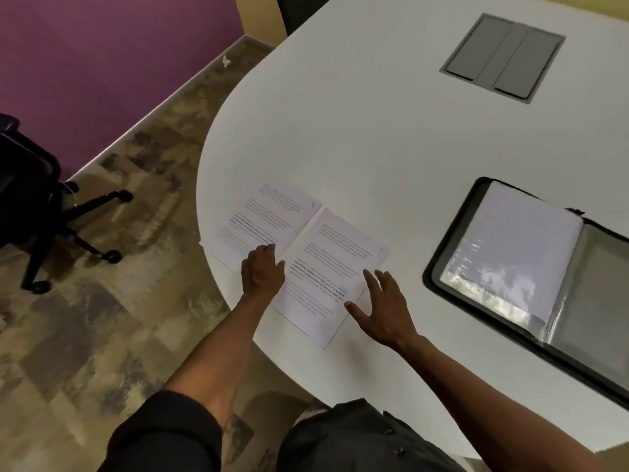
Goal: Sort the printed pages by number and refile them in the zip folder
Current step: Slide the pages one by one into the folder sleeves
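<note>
I see two white printed pages laid side by side near the rounded left edge of the white table (374, 137): the left printed page (265, 216) and the right printed page (335, 267), their long edges almost touching. Each seems to carry a small number in its top right corner, too blurred for me to read. My left hand (262, 272) rests with loosely bent fingers on the near corner of the left page. My right hand (383, 308) is spread flat, fingertips on the right page's near edge, gripping nothing.

The black zip folder (452, 233) lies open by the table's right edge, well apart from the pages, with a clear plastic sleeve (510, 253) uppermost. I cannot tell whether that sleeve is filled.

My judgement: sorting is under way, with at least these two pages not yet refiled and the zip not yet closed.
</note>
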Tool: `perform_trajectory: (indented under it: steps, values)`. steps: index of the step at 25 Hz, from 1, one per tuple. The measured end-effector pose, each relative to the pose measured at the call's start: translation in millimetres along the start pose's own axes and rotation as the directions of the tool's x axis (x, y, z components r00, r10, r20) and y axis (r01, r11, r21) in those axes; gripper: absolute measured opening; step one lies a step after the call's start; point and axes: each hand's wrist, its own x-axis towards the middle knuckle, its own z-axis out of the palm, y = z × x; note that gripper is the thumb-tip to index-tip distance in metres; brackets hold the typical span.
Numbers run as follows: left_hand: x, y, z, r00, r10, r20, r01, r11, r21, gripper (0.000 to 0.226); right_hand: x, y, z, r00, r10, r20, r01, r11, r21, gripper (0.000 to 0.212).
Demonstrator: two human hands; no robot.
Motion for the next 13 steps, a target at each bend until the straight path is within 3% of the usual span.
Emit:
perform_trajectory:
  steps: [9,13]
  values:
    - [44.5,-30.3,13.0,0.994,0.101,0.051,-0.105,0.99,0.093,0.045,7.9,-11.1,5.8,0.996,0.088,0.028,-0.088,0.996,-0.027,0.081]
    - [48.7,-33.7,17.1,0.991,0.131,0.017,-0.132,0.979,0.157,0.029,14.0,-20.7,7.6,0.995,0.093,0.033,-0.093,0.996,-0.012,0.078]
